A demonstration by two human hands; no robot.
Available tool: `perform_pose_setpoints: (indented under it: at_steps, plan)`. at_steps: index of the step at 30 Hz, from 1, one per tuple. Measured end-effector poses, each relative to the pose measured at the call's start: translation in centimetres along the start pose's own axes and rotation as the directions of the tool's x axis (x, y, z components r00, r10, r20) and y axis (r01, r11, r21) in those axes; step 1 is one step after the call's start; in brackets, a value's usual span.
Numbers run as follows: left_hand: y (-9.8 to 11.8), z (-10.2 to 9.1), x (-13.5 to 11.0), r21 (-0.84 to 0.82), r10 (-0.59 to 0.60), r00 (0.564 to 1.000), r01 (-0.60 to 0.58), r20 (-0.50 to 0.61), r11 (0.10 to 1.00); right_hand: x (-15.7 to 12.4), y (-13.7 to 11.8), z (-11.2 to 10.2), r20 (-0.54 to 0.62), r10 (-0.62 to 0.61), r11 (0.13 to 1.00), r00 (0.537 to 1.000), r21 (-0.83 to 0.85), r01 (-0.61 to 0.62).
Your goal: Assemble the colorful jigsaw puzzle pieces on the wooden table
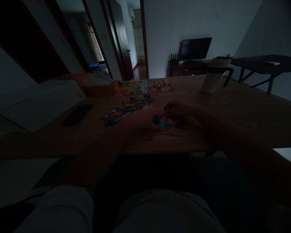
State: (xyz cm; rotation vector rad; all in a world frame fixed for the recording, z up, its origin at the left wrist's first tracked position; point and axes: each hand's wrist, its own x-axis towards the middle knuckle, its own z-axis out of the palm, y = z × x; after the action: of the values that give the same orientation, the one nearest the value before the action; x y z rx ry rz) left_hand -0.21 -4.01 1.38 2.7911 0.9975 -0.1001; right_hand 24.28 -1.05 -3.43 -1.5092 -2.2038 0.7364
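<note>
My left hand (139, 124) and my right hand (178, 110) come together low over the wooden table (232, 110). Their fingertips meet at a small patch of colourful jigsaw pieces (167, 122), partly hidden beneath them. The room is dim, so I cannot tell whether either hand grips a piece. Left of my hands lies a loose, dark spread of more jigsaw pieces (127, 109). Beyond it, a bright printed puzzle picture (144, 87) lies flat on the table.
A black phone (76, 115) lies left of the puzzle pieces, near a large white flat box (41, 105). A brown box (99, 86) stands at the far edge. A white tumbler with a dark handle (214, 76) stands on the right. My knees show below the table edge.
</note>
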Motion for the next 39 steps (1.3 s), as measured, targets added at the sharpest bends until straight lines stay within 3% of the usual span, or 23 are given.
perform_pose_setpoints:
  at_steps: [13, 18, 22, 26, 28, 32, 39]
  plan:
    - [0.6, -1.0, -0.6, 0.024, -0.002, 0.996, 0.0, 0.094, 1.0, 0.1, 0.3, 0.1, 0.003, -0.017, 1.0, 1.0, -0.021, 0.017]
    - [0.3, -0.9, -0.6, 0.077, -0.002, 0.999, -0.002, 0.052, 0.997, 0.1, 0.2, 0.1, -0.025, -0.043, 0.998, 0.999, -0.041, 0.042]
    - [0.1, -0.4, -0.5, 0.146, 0.058, 0.998, -0.06, 0.022, 0.987, 0.2, 1.1, -1.2, -0.206, -0.008, 0.994, 0.978, -0.105, -0.013]
    - [1.0, 1.7, 0.5, 0.157, 0.206, 0.962, -0.179, -0.179, 0.971, -0.2, 2.3, -3.2, -0.412, 0.07, 0.99, 0.909, -0.084, -0.114]
    - [1.6, 3.0, 1.2, 0.143, 0.23, 0.962, -0.21, -0.147, 0.967, -0.2, 2.6, -3.8, -0.444, 0.12, 0.984, 0.888, -0.066, -0.166]
    - [2.1, 4.6, 2.4, 0.106, 0.232, 0.973, -0.231, 0.004, 0.967, 0.0, 2.8, -3.4, -0.438, 0.108, 0.98, 0.893, -0.102, -0.169]
    - [2.1, 4.5, 2.7, 0.062, 0.142, 0.99, -0.142, 0.002, 0.988, -0.1, 3.0, -2.7, -0.279, 0.034, 0.981, 0.96, -0.176, -0.085]
